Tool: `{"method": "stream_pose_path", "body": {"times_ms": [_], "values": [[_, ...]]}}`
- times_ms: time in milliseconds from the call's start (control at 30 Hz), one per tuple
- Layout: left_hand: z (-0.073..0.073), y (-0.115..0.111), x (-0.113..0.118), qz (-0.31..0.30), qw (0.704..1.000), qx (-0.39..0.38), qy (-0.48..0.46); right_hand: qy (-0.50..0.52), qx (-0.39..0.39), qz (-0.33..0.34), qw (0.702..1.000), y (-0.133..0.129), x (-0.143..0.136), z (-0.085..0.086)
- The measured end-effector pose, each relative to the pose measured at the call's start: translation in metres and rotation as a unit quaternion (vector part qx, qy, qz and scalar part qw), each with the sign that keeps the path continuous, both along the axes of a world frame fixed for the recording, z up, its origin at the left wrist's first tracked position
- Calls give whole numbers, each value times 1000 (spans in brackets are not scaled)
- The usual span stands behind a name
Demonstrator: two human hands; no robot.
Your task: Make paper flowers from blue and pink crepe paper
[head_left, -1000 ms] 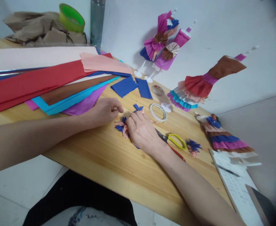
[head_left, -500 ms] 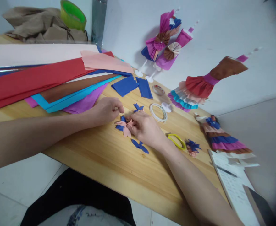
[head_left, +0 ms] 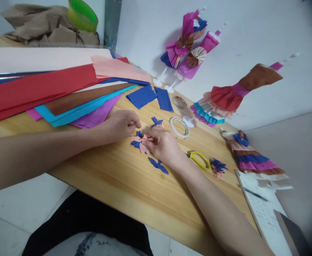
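Note:
A small crepe-paper flower of pink petals over blue ones lies on the wooden table. The fingertips of my right hand are closed on its right side, covering part of it. Just up and left of the flower, my left hand rests with its fingers curled in, and nothing shows in them. Blue cut petals lie below my right hand. Beyond its knuckles sits another small blue piece with some pink beside it.
Yellow-handled scissors and a blue-and-pink paper bunch lie right of my right wrist. Tape rolls, blue paper rectangles and folded coloured sheets lie farther back. Paper-dressed stands line the wall; a notebook lies at right.
My right fingers have shifted slightly, so more of the pink petals' middle shows. The left hand stays curled in about the same place.

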State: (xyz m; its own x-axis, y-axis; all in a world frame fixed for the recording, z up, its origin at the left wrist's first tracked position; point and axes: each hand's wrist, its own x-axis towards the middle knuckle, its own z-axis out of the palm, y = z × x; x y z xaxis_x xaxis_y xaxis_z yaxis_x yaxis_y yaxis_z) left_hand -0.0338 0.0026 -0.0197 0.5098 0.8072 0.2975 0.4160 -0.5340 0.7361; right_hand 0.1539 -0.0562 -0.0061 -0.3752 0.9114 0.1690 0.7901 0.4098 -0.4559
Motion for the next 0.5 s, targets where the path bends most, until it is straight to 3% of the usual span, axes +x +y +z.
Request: {"method": "stream_pose_path", "body": {"times_ms": [500], "values": [[-2,1,0,-7,1000,-3,24,-121,-3,27,992,-1,-9,6]]}}
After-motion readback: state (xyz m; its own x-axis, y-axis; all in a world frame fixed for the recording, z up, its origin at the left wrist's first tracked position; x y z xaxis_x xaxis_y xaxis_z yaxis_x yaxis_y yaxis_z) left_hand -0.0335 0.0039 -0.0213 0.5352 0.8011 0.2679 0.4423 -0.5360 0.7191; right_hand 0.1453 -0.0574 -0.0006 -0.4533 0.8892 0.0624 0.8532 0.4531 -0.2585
